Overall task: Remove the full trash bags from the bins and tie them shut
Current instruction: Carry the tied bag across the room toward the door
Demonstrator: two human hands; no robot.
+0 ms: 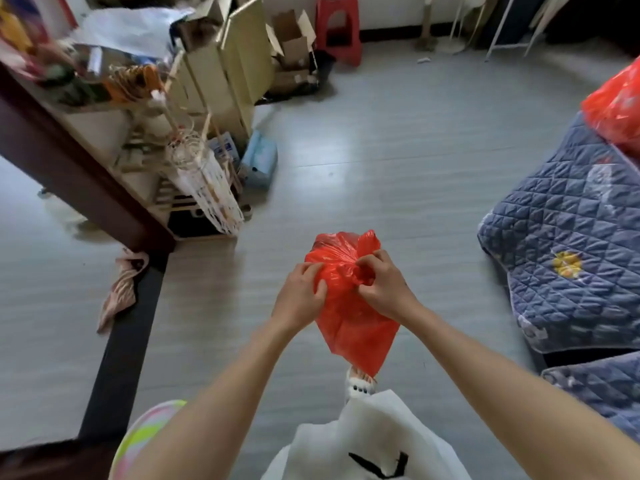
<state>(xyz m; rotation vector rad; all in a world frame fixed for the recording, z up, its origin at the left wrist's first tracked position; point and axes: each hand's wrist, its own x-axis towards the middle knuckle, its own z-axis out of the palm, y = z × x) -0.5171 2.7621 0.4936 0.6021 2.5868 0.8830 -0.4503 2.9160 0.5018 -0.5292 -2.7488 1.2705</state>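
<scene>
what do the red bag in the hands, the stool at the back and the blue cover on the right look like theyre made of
Red bag: thin plastic film, glossy; it crinkles, gathers into folds at the neck and looks slightly translucent.
Red stool: probably moulded hard plastic, smooth with a uniform colour and a slight sheen.
Blue cover: quilted fabric, matte, with stitched diamond padding and a printed yellow flower.

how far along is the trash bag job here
Done: the red bag is out of any bin and held in the air. In hand: the left hand grips its side while the right hand pinches the gathered neck, knot apparently unfinished. Left: tightening it. No bin is in view.
</scene>
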